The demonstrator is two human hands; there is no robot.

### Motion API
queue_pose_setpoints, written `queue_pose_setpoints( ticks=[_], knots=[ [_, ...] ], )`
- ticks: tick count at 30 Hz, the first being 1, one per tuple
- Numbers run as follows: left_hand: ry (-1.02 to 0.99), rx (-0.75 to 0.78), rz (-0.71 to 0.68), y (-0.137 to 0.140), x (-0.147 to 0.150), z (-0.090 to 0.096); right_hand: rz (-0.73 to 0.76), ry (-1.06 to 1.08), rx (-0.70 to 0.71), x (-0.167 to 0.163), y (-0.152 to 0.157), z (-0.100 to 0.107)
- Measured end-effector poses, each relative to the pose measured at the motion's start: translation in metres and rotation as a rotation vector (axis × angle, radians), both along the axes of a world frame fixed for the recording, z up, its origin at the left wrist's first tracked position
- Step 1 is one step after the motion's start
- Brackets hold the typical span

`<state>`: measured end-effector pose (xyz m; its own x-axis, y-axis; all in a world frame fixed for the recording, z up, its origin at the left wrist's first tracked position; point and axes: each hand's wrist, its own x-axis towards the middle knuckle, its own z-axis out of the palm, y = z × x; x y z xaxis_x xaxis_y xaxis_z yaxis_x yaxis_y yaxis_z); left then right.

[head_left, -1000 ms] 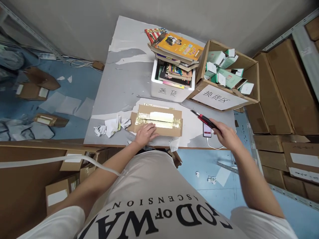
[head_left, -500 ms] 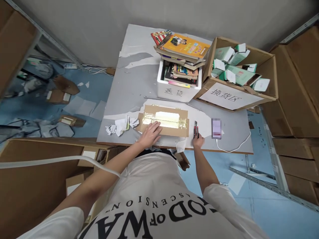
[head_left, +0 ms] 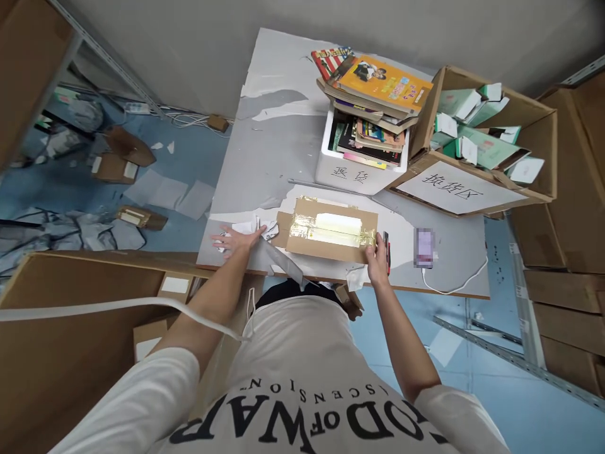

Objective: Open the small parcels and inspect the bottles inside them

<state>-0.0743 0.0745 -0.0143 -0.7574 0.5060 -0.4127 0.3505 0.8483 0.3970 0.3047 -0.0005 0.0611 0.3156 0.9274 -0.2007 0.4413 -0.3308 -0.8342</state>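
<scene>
My left hand (head_left: 237, 241) lies with spread fingers on crumpled white paper (head_left: 268, 228) at the table's front left. To its right is a flat cardboard box (head_left: 331, 247) with shiny tape and a white label on top. My right hand (head_left: 377, 260) grips the box's right end, thumb near the top edge and the other fingers partly hidden. Just right of that hand, a red and black utility knife (head_left: 388, 251) rests on the table, partly covered by the fingers.
A phone (head_left: 424, 247) with a white cable lies to the right. Behind stand a white bin (head_left: 352, 174) stacked with books and an open carton (head_left: 543, 151) of green and white boxes. A large carton (head_left: 70, 328) is at the lower left. Torn paper (head_left: 357, 277) hangs over the table's front edge.
My left hand has left the box top and moved left onto the crumpled paper. My right hand has let go of the utility knife and taken hold of the box's right end.
</scene>
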Motion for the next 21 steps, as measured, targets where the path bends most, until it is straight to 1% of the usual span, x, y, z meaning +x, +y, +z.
queue_pose_setpoints(
  ticks=[2,4,6,10,12,14,16,18,19,21],
  knots=[
    [0.017,-0.098,-0.022,0.015,0.012,-0.008,0.012,-0.081,-0.003,-0.002,0.0,-0.001],
    [0.041,-0.184,-0.049,0.023,0.022,-0.015,0.032,-0.153,0.007,-0.003,0.0,-0.004],
    [0.062,-0.186,-0.096,0.023,0.026,-0.022,0.044,-0.207,0.02,-0.004,0.0,-0.007],
    [0.179,0.003,-0.257,0.009,0.015,-0.037,0.03,-0.267,0.035,-0.006,0.0,-0.01],
    [0.229,0.11,-0.375,-0.002,0.004,-0.044,0.02,-0.278,0.041,-0.007,0.0,-0.011],
    [0.25,0.196,-0.503,-0.011,-0.008,-0.049,0.008,-0.284,0.048,-0.009,0.0,-0.011],
    [0.241,0.244,-0.599,-0.017,-0.018,-0.053,-0.007,-0.288,0.058,-0.01,0.0,-0.011],
    [0.211,0.263,-0.618,-0.018,-0.026,-0.055,-0.022,-0.29,0.07,-0.011,0.0,-0.012],
    [0.191,0.276,-0.595,-0.017,-0.03,-0.055,-0.028,-0.287,0.076,-0.011,0.001,-0.012],
    [0.132,0.345,-0.458,-0.012,-0.037,-0.051,-0.043,-0.26,0.082,-0.01,0.001,-0.014]
  ],
)
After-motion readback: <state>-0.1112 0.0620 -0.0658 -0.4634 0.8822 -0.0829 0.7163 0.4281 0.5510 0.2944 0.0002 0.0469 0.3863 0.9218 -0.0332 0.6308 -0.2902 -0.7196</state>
